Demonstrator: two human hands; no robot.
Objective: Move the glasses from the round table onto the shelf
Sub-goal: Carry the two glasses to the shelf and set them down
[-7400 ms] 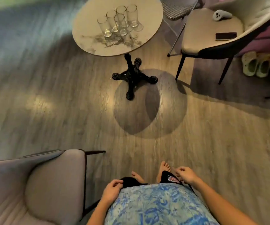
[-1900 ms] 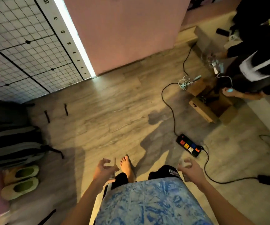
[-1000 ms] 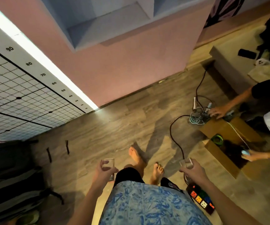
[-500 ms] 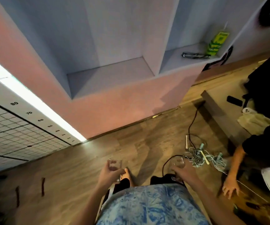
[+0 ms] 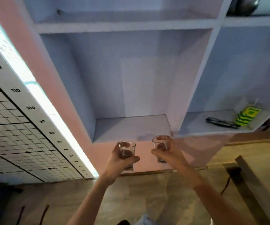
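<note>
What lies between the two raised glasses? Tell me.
Nothing: in the head view only the shelf's pink front shows between the left glass and right glass.

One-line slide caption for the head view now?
Left hand and right hand each raise a clear drinking glass toward the bare lilac shelf.

Two glasses, left glass beside right glass, sit before the shelf compartment's front edge.

Both arms raised, each grip closed
</note>
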